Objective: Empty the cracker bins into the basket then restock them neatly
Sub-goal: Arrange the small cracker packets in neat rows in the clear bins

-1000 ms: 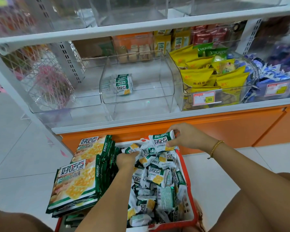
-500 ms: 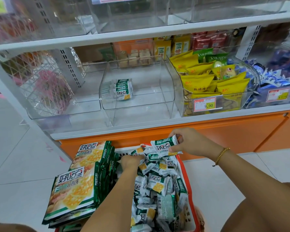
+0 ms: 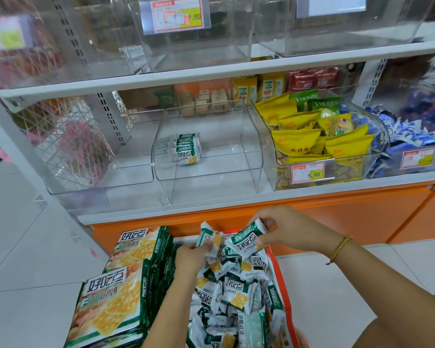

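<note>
A red basket [image 3: 278, 270] on the floor holds several small green-and-white cracker packets [image 3: 234, 295] and, on its left side, large cracker bags [image 3: 111, 297] standing on edge. My right hand [image 3: 281, 228] pinches one small packet [image 3: 246, 241] above the pile at the basket's far end. My left hand [image 3: 190, 257] grips another small packet [image 3: 206, 237] beside it. On the lower shelf, the clear middle bin [image 3: 251, 169] holds a short row of small packets [image 3: 187, 149]. The clear bin [image 3: 106, 182] to its left has none in it.
A bin of yellow snack bags [image 3: 319, 139] with a 9.90 price tag stands right of the middle bin, with blue packets [image 3: 412, 136] further right. Clear bins line the upper shelf [image 3: 236, 71]. An orange cabinet front [image 3: 349, 217] lies under the shelf. White floor tiles surround the basket.
The view has tilted up a little. My left hand has lifted a small packet out of the pile. My right hand keeps its packet, now tilted and a bit higher.
</note>
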`<state>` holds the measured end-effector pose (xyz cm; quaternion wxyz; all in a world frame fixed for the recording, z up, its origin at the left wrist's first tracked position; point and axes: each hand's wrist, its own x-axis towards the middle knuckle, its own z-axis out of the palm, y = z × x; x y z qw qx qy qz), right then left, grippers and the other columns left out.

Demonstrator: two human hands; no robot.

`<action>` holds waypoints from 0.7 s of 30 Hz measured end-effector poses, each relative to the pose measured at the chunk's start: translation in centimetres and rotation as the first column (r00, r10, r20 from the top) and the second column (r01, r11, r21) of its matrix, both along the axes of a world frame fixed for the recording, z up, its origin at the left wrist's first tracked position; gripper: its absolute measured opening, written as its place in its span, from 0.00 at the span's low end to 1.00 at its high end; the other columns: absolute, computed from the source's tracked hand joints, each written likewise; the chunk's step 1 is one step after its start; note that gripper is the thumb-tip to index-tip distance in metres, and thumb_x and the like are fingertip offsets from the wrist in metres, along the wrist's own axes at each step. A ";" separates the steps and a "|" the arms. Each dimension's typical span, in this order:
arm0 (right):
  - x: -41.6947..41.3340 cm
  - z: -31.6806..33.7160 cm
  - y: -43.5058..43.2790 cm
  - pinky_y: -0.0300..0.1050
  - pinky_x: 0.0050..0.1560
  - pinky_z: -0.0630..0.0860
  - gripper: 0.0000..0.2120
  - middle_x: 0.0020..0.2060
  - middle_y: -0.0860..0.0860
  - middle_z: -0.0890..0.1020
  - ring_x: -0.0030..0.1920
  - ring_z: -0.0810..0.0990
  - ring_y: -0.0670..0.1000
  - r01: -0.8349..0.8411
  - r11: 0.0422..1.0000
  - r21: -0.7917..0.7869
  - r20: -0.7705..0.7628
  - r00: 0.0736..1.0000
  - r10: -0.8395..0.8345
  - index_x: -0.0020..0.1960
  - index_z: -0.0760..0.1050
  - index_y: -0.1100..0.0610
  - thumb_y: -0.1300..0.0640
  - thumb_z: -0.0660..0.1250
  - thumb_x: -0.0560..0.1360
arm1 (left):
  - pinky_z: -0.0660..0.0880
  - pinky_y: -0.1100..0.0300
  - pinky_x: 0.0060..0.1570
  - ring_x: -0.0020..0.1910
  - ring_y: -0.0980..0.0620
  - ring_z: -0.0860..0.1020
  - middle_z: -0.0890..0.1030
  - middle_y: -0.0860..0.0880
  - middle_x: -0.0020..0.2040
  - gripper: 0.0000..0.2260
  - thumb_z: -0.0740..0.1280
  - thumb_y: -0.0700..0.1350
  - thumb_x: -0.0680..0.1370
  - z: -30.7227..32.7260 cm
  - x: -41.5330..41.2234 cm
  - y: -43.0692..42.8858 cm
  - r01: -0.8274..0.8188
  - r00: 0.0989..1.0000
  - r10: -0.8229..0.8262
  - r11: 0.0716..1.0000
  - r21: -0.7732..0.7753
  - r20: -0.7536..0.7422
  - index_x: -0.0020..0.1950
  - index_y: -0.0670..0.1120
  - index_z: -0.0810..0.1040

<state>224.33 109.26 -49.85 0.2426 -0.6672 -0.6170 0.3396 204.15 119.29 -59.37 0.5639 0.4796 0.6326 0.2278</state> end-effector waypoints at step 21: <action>-5.2 4.6 -0.3 0.52 0.53 0.80 0.21 0.47 0.50 0.84 0.51 0.83 0.51 0.091 0.990 0.109 -0.481 0.876 -0.027 0.48 0.73 0.56 0.53 0.79 0.62 | 0.76 0.65 0.53 0.55 0.57 0.80 0.83 0.56 0.55 0.30 0.76 0.58 0.62 13.8 -6.2 -3.1 0.613 0.733 -0.671 0.724 0.317 0.115 0.61 0.51 0.75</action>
